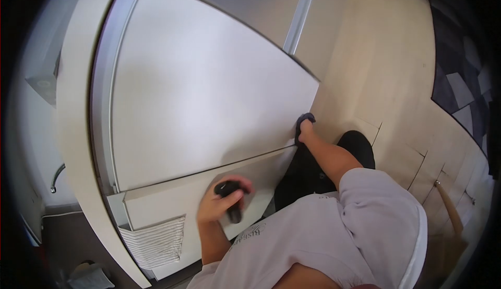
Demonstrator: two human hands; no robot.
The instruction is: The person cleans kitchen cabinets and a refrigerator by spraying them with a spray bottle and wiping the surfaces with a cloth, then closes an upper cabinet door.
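My left hand (222, 203) is closed around a black bottle (235, 213) with a dark top that looks like a spray head. It is held in front of the lower white panel (162, 200), close to my shirt. Out to the right, my right hand (307, 130) presses a dark cloth (308, 116) against the lower right edge of the large white door panel (209, 85). The cloth covers most of its fingers.
A grey panel (240, 2) adjoins the door at the top. White ribbed material (156, 242) hangs at the lower left. The wooden floor (376, 69) lies to the right, with a dark patterned rug (456, 69) and a wooden handle (449, 205). A faucet (57, 177) stands far left.
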